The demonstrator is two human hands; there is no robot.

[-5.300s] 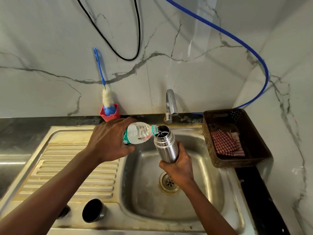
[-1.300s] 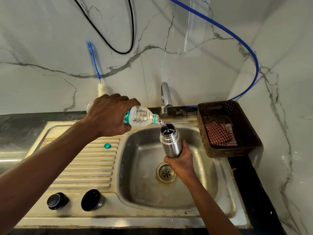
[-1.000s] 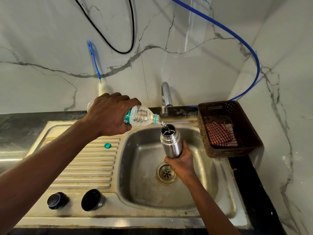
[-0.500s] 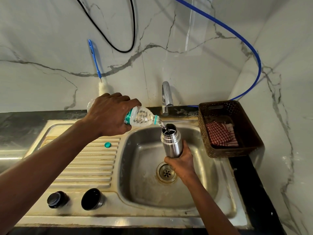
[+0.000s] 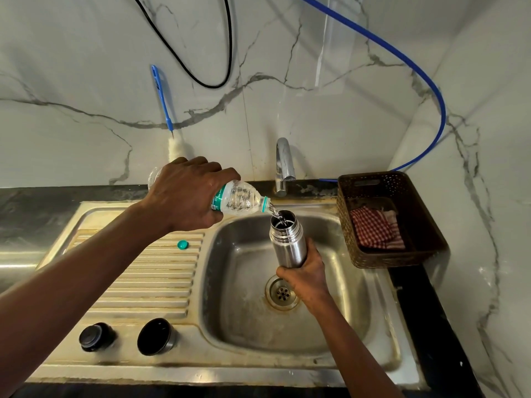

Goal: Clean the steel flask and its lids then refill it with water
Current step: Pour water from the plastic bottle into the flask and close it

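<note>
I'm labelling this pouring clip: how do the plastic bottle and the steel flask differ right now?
The plastic bottle is clear; the steel flask is opaque, shiny metal. The bottle is tipped almost sideways; the flask stands upright over the sink. The left hand grips the bottle; the right hand grips the flask's lower end. Water runs out of the bottle into the flask. Both are uncapped.

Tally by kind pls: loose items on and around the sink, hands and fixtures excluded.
Steel flask: 1
Plastic bottle: 1
Flask lids: 2, stopper and cup lid
Green bottle cap: 1
Bottle brush: 1
Basket: 1
Checked cloth: 1
Total: 8
</note>
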